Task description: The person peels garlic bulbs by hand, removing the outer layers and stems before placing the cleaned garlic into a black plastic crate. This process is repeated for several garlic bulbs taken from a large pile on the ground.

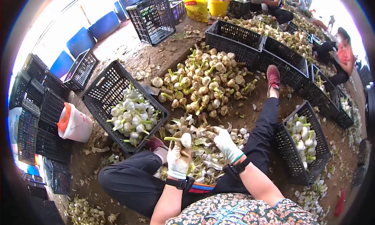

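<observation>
A white garlic bulb (186, 140) is held in the gloved left hand (178, 158), the fingers clamped on it; its green stem is pointed toward the near end of the left-hand black plastic crate (102, 82). The gloved right hand (225, 145) is placed just beside the bulb, with its fingers bent down over a layer of garlic skins (211, 166) spread between the legs; whether anything is pinched by those fingers cannot be told. Both wrists are circled by black straps (236, 168).

In the left-hand crate, trimmed garlic bulbs (134, 115) are gathered toward the near short edge, while the floor by the far left corner is left bare. More trimmed bulbs are contained in the right-hand crate (318, 162), which is set beside the outstretched leg. Ahead of the hands, soil-stained garlic bulbs (207, 84) are heaped on the dirt ground, bordered at the far side by a row of black crates (230, 43). Beyond the left-hand crate's left corner, a white bucket (78, 125) is draped with an orange-red cloth (67, 113).
</observation>
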A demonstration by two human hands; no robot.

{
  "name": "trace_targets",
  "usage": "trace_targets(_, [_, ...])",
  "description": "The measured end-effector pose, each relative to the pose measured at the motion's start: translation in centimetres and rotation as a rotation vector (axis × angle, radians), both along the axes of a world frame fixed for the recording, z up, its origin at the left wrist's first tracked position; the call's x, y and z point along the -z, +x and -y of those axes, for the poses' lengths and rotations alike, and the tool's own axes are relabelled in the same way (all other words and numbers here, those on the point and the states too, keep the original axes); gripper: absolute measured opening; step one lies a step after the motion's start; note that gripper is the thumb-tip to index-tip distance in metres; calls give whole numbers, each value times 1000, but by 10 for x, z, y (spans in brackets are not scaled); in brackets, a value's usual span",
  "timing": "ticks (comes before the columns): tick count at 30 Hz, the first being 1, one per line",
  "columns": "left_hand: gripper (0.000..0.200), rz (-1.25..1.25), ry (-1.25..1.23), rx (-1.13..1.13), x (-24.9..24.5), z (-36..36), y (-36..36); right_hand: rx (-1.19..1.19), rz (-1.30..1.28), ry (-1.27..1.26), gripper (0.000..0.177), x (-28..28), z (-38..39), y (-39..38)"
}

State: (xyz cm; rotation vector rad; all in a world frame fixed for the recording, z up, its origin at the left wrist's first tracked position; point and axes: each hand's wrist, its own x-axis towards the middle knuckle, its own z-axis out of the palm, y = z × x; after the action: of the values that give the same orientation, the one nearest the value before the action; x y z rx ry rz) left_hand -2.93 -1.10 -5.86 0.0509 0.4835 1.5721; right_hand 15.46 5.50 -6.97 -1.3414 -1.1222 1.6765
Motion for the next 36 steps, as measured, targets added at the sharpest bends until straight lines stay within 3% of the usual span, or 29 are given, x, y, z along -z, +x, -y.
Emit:
trace_targets(1, [29,8,10,-28,4,-2,1,-28,-59,-49,26,-15,3,-2])
trace_targets(3, [26,22,35,-76,9,-6,3,-184,26,-55,32,7,3,2])
trace_targets(5, [21,-16,-93,-51,18,-9,-7,-605,531,228,35,27,0,13])
trace_targets(6, [22,20,-243,-103,33,-16,-18,-754,746,180,31,40,-1,12])
trace_targets(7, [24,56,-394,-157,40,-22,-27,-699,770,278,29,53,3,15])
trace_targets(8, [31,148,-324,-303,9,-33,-30,-627,857,237,32,64,-8,12])
trace_targets(9, [41,107,72,-280,-5,-40,-44,-555,941,193,36,77,-19,10])
trace_targets(10, [47,343,212,-197,-35,-42,-57,-337,938,306,44,93,-30,9])
trace_targets(11, [51,191,284,-255,-60,-47,-58,-234,808,240,46,99,-52,4])
trace_targets(13, [51,84,201,-330,-58,-48,-67,-82,791,272,47,105,-86,-15])
trace_targets(15, [44,27,327,-172,-25,-51,-65,-56,780,209,57,143,-111,-30])
trace_targets(16, [34,-29,76,-179,-23,-47,-53,-50,805,243,56,169,-120,-32])
trace_targets(17, [27,-183,-78,-185,-10,-46,-41,-2,907,297,44,190,-131,-30])
trace_targets(18, [24,-284,-222,-179,5,-47,-31,49,881,291,37,188,-133,-29])
trace_targets(20, [36,-467,-181,-100,15,-40,-15,123,774,362,23,177,-128,-19])
trace_targets(21, [42,-541,-188,-62,28,-40,-11,-19,541,144,21,131,-120,-12])
trace_targets(23, [52,-660,-97,29,41,-36,-3,-83,74,-124,20,60,-97,-2])
trace_targets(24, [58,-762,-105,63,49,-37,0,-129,-46,-86,21,39,-85,3])
trace_targets(25, [61,-629,-113,173,45,-37,0,-176,-168,-41,22,18,-73,7])
trace_targets(27, [62,-595,24,221,33,-32,9,-273,-86,39,25,-14,-55,11])
trace_targets(29, [64,-687,87,140,22,-31,14,-44,-482,-95,24,-32,-33,2])
trace_targets(31, [65,-785,132,45,3,-25,19,3,-773,-138,27,-47,-15,-8])
trace_targets(36, [64,-887,212,-11,-19,-8,30,24,-457,94,23,-44,9,-32])
